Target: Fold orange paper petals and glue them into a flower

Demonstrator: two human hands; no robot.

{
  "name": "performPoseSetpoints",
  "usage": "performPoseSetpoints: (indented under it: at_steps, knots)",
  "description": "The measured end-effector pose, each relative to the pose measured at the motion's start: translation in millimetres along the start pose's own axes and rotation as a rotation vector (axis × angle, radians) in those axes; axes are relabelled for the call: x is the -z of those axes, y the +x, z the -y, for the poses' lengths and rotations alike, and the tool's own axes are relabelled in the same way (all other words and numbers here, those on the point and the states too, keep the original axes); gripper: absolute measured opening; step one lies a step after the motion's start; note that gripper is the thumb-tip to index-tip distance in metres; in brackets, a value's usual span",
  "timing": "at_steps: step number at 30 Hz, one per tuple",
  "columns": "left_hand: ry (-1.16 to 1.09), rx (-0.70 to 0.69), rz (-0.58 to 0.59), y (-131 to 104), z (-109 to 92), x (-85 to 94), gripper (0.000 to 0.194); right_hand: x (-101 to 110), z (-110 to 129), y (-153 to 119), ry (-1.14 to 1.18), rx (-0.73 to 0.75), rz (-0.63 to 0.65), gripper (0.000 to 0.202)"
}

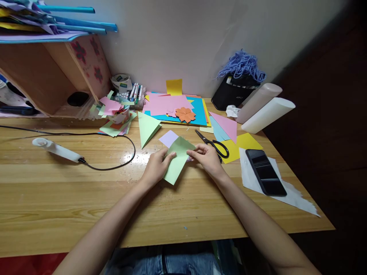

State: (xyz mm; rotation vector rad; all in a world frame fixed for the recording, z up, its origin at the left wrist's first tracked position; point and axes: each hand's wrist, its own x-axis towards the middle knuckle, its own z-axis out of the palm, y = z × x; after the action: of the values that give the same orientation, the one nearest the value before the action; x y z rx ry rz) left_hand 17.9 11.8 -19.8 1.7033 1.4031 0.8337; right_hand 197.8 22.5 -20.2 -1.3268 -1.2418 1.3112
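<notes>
Left hand [157,165] and right hand [208,157] pinched green paper [178,158] over desk [86,206]

Left gripped the paper's left edge, thumb on top; right pinched the opposite edge, thumb on top, fingers partly hidden. Lilac paper [168,138] showed behind the green piece. Folded green sheet [147,128] stood beyond, to the left; black-handled scissors [211,143] lay just beside right hand. Farther out: orange paper flower [185,114] on stacked sheets, phone [266,172] at right, white corded tool [57,150] at left.
</notes>
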Motion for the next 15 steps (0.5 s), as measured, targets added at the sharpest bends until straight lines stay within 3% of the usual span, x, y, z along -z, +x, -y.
performPoseSetpoints:
  at_steps: [6,10,15]
  knots:
    - [0.010,0.006,0.028,0.0,0.8,0.1,0.032,4.6,-1.0,2.7,-0.015,0.079,0.010,0.034]
    - [0.009,0.002,0.019,-0.2,1.9,0.1,0.033,5.3,-3.6,5.4,0.063,0.044,0.048,0.039]
    - [-0.042,-0.011,-0.029,0.3,0.8,1.3,0.033,1.0,-0.3,0.5,0.044,-0.077,0.280,0.030]
